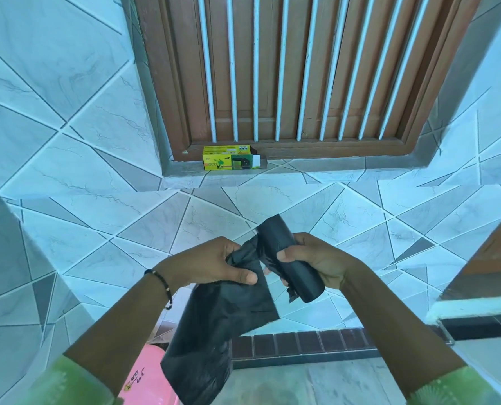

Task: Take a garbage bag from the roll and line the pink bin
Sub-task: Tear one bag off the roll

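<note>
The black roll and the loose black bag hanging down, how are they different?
The roll is wound into a tight tube; the loose bag hangs open and crumpled. The right hand grips the roll; the left hand pinches the bag. Both are black plastic, apparently joined between the hands.

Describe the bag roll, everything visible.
The roll is a black cylinder of thin, glossy plastic film, tightly wound, tilted with its upper end away from the camera. The right hand grips it around the middle, thumb across the front. One bag has been unwound from it and hangs crumpled down to the left, pinched near its top by the left hand. Whether the bag is already torn free cannot be told.
</note>
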Demonstrator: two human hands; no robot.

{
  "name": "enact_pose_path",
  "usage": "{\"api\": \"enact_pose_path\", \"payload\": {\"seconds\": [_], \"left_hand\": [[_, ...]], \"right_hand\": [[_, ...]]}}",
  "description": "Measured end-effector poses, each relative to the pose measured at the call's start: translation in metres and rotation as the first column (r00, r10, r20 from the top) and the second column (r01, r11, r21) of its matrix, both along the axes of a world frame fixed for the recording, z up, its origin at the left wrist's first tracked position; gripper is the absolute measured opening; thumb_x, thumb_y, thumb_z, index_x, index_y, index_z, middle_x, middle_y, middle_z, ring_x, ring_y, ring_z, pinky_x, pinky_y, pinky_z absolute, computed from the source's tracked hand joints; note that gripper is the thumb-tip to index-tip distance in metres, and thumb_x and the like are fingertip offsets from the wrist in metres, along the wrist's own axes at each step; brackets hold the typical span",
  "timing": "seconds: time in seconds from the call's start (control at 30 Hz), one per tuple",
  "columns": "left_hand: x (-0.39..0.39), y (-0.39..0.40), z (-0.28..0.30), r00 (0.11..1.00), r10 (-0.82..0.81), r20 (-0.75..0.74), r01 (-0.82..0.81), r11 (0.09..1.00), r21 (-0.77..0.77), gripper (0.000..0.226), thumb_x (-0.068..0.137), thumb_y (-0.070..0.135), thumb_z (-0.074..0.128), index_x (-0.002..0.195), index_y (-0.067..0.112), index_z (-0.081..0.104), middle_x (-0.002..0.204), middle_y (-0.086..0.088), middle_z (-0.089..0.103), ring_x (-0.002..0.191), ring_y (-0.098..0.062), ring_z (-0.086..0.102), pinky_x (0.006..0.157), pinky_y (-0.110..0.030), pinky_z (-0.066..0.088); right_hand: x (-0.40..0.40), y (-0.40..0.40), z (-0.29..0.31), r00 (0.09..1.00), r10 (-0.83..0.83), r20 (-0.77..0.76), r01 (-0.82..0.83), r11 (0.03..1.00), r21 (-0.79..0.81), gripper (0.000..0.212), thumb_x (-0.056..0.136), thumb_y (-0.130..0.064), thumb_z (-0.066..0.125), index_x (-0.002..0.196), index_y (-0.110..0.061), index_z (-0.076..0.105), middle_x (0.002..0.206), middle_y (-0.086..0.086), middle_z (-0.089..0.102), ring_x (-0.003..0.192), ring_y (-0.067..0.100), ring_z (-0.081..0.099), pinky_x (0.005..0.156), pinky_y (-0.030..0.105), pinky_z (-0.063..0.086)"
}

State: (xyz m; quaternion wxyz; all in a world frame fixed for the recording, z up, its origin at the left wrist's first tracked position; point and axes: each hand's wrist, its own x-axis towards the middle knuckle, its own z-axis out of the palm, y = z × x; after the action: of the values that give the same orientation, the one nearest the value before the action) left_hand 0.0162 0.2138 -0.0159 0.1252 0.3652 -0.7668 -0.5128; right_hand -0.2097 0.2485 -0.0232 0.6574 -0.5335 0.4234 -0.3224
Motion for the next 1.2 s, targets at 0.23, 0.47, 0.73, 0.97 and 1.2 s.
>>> {"api": "enact_pose_path", "payload": {"seconds": [0.23, 0.47, 0.73, 0.97, 1.2], "left_hand": [[0.002, -0.005, -0.015, 0.972, 0.212, -0.104, -0.219, 0.973, -0.069, 0.036, 0.086, 0.032, 0.064, 0.087, -0.004, 0.067, 0.080, -0.010, 0.064, 0.075, -0.017, 0.056, 0.069, -0.028, 0.041], [-0.002, -0.009, -0.009, 0.976, 0.184, 0.119, -0.133, 0.929, -0.345, 0.036, 0.085, 0.034, 0.065, 0.051, 0.027, 0.053, 0.043, 0.016, 0.050, 0.045, 0.002, 0.045, 0.048, -0.009, 0.031], [0.024, -0.020, -0.007, 0.938, 0.209, 0.276, -0.084, 0.911, -0.405, 0.032, 0.083, 0.036, 0.067, 0.054, 0.024, 0.059, 0.049, 0.009, 0.049, 0.048, 0.000, 0.044, 0.054, -0.018, 0.034], [0.006, -0.014, -0.001, 0.975, 0.190, 0.115, -0.150, 0.945, -0.292, 0.037, 0.086, 0.050, 0.055, 0.086, 0.016, 0.070, 0.071, 0.007, 0.068, 0.064, -0.005, 0.059, 0.065, -0.016, 0.044], [-0.002, -0.004, -0.017, 0.957, 0.268, -0.111, -0.277, 0.958, -0.070, 0.010, 0.090, 0.025, 0.060, 0.088, 0.029, 0.069, 0.074, 0.012, 0.072, 0.073, -0.002, 0.065, 0.069, -0.015, 0.046]], "right_hand": [[-0.007, 0.002, -0.002, 0.995, -0.104, -0.003, 0.104, 0.994, 0.023, 0.045, 0.063, -0.022, 0.075, 0.100, -0.002, 0.059, 0.077, 0.017, 0.061, 0.060, 0.029, 0.061, 0.055, 0.039, 0.055], [-0.012, 0.001, 0.003, 0.990, -0.005, -0.138, 0.008, 1.000, 0.026, 0.034, 0.077, -0.011, 0.067, 0.108, 0.002, 0.061, 0.103, 0.022, 0.068, 0.064, 0.029, 0.061, 0.057, 0.040, 0.057], [-0.046, 0.000, 0.008, 0.968, -0.045, -0.247, 0.055, 0.998, 0.034, 0.041, 0.077, -0.012, 0.068, 0.114, 0.002, 0.057, 0.103, 0.021, 0.070, 0.063, 0.028, 0.059, 0.060, 0.040, 0.056], [-0.039, 0.000, 0.007, 0.985, -0.025, -0.169, 0.036, 0.998, 0.057, 0.038, 0.076, -0.013, 0.067, 0.111, -0.001, 0.059, 0.106, 0.021, 0.069, 0.064, 0.027, 0.059, 0.059, 0.039, 0.057], [-0.026, 0.001, -0.002, 0.996, -0.043, -0.072, 0.049, 0.995, 0.084, 0.039, 0.076, -0.013, 0.067, 0.112, -0.002, 0.058, 0.103, 0.019, 0.070, 0.063, 0.026, 0.059, 0.060, 0.038, 0.057]]}}
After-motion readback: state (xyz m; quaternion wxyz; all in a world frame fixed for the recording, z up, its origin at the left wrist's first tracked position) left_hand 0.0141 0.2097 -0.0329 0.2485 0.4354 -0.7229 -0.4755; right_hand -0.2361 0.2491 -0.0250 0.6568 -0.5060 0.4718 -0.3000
